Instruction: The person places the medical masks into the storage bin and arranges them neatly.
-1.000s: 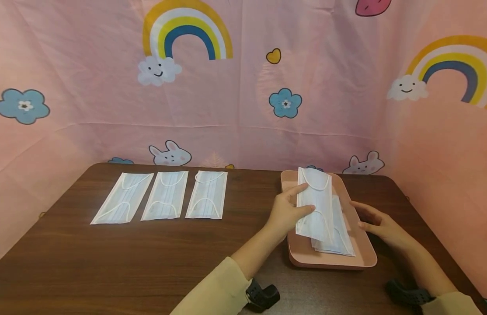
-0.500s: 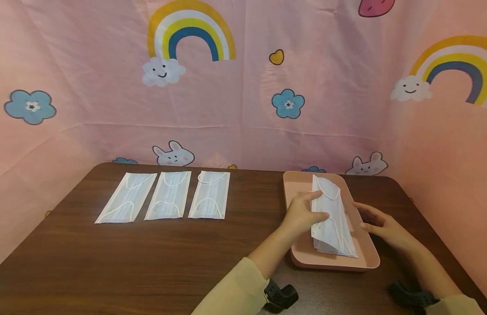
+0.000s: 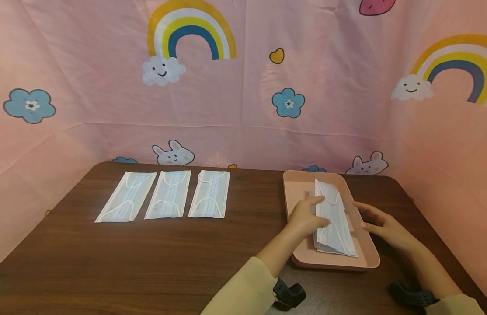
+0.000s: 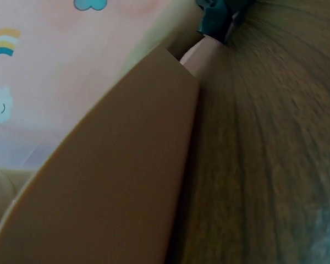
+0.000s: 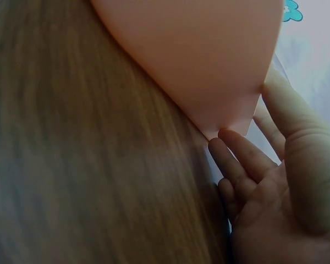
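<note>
My left hand (image 3: 307, 217) holds a white face mask (image 3: 333, 218) by its left edge, thumb on top and the other fingers mostly hidden. This mask lies low over the pink tray (image 3: 365, 258), on top of other masks whose edges show beneath it. Against the tray's right side rests my right hand (image 3: 387, 225). In the right wrist view, the fingertips of the right hand (image 5: 264, 176) touch the outer wall of the tray (image 5: 209, 55), with the thumb at its rim. The left wrist view shows the tray's outer wall (image 4: 110, 165), not the left hand's fingers.
Three face masks lie side by side at the table's left: a left one (image 3: 126, 197), a middle one (image 3: 168, 194) and a right one (image 3: 209, 194). The dark wooden table (image 3: 149, 262) is bordered by a pink patterned cloth (image 3: 243, 87) behind and at the sides.
My left hand has moved right and down with the mask, which now lies over the other masks in the tray. My right hand stays against the tray's side.
</note>
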The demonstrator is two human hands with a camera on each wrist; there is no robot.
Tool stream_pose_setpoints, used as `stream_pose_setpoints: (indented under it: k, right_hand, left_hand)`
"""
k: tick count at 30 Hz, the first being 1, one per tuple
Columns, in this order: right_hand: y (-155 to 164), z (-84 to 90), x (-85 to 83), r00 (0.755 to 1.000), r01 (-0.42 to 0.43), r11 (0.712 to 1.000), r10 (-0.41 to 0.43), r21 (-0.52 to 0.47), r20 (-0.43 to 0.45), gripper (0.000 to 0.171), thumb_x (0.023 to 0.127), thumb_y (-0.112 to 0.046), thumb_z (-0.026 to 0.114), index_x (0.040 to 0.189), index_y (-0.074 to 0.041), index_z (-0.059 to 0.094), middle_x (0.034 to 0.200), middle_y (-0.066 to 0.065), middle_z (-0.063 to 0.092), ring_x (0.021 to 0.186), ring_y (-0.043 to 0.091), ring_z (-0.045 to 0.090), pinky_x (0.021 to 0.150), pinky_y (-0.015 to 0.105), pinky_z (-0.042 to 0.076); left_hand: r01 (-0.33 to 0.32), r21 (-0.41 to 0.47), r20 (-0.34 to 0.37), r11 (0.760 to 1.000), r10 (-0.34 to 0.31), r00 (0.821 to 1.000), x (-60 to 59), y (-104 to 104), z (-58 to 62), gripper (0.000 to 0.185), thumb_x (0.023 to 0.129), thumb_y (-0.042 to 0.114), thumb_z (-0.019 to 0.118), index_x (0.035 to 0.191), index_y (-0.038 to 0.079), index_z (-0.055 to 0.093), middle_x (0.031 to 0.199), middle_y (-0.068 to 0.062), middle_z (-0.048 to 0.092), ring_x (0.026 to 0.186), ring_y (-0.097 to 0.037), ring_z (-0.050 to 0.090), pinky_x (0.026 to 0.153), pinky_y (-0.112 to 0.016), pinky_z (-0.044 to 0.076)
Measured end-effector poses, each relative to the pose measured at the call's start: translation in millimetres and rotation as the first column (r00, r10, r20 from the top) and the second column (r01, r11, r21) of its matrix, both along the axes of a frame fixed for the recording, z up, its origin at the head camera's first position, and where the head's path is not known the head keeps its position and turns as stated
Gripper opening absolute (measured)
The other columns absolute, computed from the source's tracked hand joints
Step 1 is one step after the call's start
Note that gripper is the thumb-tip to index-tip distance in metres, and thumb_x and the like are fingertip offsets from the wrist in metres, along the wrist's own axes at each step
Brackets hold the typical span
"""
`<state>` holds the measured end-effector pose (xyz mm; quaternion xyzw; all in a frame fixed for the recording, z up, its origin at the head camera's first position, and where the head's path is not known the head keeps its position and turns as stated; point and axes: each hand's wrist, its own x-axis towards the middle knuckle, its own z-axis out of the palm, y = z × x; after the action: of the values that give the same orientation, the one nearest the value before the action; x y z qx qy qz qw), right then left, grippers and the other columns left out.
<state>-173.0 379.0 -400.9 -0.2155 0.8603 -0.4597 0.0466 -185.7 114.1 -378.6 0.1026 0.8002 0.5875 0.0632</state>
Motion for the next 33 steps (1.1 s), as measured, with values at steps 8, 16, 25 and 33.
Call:
stream_pose_setpoints:
  k: [8,16,25,33]
  right_hand:
    - [-1,1.7,0.2,1.0,0.002,1.0,-0.002,-0.007,0.01,0.053,0.096,-0.003,0.055,0.145,0.003,0.033,0.142,0.027,0.037,0.116,-0.01,0.041,0.089,0.015,0.04]
    - [-2,1.8,1.2,0.999,0.02,1.0,-0.02,-0.01,0.029,0.054,0.096,-0.004,0.056,0.144,0.004,0.033,0.141,0.033,0.035,0.114,-0.011,0.042,0.087,0.016,0.042]
    - [-1,1.2,1.3,0.999,0.02,1.0,-0.019,-0.011,0.043,0.054,0.096,-0.005,0.055,0.145,0.003,0.032,0.142,0.034,0.032,0.115,-0.012,0.041,0.088,0.014,0.04]
    - [-3,2.9,2.4,0.997,0.036,0.999,-0.036,0.001,0.067,0.055,0.097,-0.009,0.056,0.145,0.002,0.032,0.144,0.032,0.031,0.114,-0.013,0.039,0.087,0.014,0.039]
  left_hand:
    - [0.011,-0.148,-0.044,0.989,-0.018,0.999,2.5,3,-3.7,0.067,0.07,0.004,0.084,0.132,0.016,0.06,0.133,-0.003,0.055,0.124,-0.021,0.047,0.096,-0.034,0.043]
    - [0.025,-0.491,-0.156,0.871,-0.116,0.981,5.2,6,-8.2,0.079,0.07,0.027,0.087,0.14,0.022,0.051,0.131,0.002,0.054,0.106,-0.018,0.053,0.084,-0.029,0.043]
    - [-0.032,-0.696,-0.182,0.717,-0.134,0.974,12.6,10,-4.9,0.078,0.068,0.043,0.085,0.138,0.03,0.052,0.112,0.009,0.053,0.093,-0.012,0.044,0.086,-0.031,0.036]
    - [-0.044,-0.729,-0.177,0.683,-0.126,0.976,15.0,9,-4.7,0.073,0.069,0.049,0.082,0.135,0.031,0.056,0.107,0.001,0.047,0.094,-0.014,0.039,0.086,-0.032,0.033]
